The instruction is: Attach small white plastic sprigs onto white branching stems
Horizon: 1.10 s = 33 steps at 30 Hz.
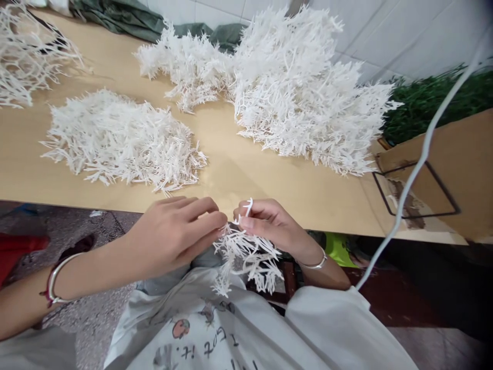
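Observation:
Just off the table's front edge, both of my hands meet at a white plastic sprig cluster (pixel 250 254) that hangs down over my lap. My left hand (pixel 181 228) has its fingers bent and pressed together at the top left of the cluster. In my right hand (pixel 269 221), thumb and forefinger pinch a small branched white piece (pixel 248 207) that sticks up above the thumb. Where exactly the pieces join is hidden by the fingers. Closest to my left hand on the table is a low pile of white sprigs (pixel 123 139).
A tall heap of white sprigs (pixel 304 92) and a smaller one (pixel 192 64) stand along the wall. Looped white strands (pixel 26 56) lie far left. At right are a cardboard box (pixel 462 169), green artificial foliage (pixel 442 103) and a hanging white cable (pixel 418 167).

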Each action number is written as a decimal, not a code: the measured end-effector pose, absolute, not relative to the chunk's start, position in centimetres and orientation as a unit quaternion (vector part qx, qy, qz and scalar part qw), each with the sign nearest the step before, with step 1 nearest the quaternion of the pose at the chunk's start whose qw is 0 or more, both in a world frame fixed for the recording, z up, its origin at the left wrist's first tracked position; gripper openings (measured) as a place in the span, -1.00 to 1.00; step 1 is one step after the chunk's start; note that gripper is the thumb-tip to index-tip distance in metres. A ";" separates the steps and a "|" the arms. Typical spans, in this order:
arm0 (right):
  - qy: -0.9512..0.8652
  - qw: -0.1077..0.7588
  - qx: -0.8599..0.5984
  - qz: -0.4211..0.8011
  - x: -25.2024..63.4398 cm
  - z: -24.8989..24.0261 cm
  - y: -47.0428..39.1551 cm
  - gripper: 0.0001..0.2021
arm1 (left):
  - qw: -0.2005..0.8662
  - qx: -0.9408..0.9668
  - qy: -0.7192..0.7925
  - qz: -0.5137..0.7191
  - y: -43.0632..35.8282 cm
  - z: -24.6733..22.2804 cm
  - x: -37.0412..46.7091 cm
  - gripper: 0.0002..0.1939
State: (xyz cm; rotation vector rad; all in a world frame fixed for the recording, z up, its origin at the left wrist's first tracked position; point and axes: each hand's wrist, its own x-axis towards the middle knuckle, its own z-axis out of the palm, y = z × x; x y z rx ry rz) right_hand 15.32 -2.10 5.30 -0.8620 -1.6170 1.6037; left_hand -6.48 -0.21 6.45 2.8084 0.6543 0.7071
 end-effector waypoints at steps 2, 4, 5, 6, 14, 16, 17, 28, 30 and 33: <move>-0.650 0.343 -0.331 0.592 15.3 5.4 -2.1 -0.66 | 0.162 0.927 0.240 0.239 -0.1 6.5 -6.7 -0.86; -0.688 0.349 -0.342 0.537 15.4 5.3 -2.1 -0.77 | 0.252 0.898 0.268 0.240 0.0 6.8 -6.9 -0.87; -0.709 0.361 -0.359 0.489 15.5 5.2 -2.1 -0.86 | 0.286 0.883 0.282 0.241 0.0 7.0 -7.0 -0.87; -0.726 0.379 -0.384 0.427 15.5 5.2 -2.1 -0.89 | 0.311 0.869 0.297 0.243 0.0 7.1 -7.0 -0.87; -0.863 0.355 -0.354 -0.065 14.9 5.2 -3.6 -0.73 | 0.415 0.800 0.360 0.243 0.5 6.6 -6.8 -0.77; -0.873 0.337 -0.353 -0.018 14.6 5.0 -3.9 -0.83 | 0.439 0.794 0.342 0.245 0.4 6.7 -6.8 -0.77; -0.867 0.340 -0.364 0.008 14.5 4.9 -3.9 -0.85 | 0.452 0.790 0.334 0.246 0.4 6.8 -6.8 -0.78; -0.847 0.342 -0.352 0.206 13.5 4.9 -3.8 -0.88 | 0.467 0.798 0.303 0.232 0.0 6.6 -6.8 -0.76; -0.842 0.335 -0.348 0.240 13.5 4.8 -3.7 -0.87 | 0.400 0.834 0.297 0.238 -0.2 6.6 -6.9 -0.77; -0.841 0.330 -0.346 0.253 13.4 4.8 -3.5 -0.86 | 0.255 0.891 0.280 0.252 -0.3 6.5 -7.0 -0.67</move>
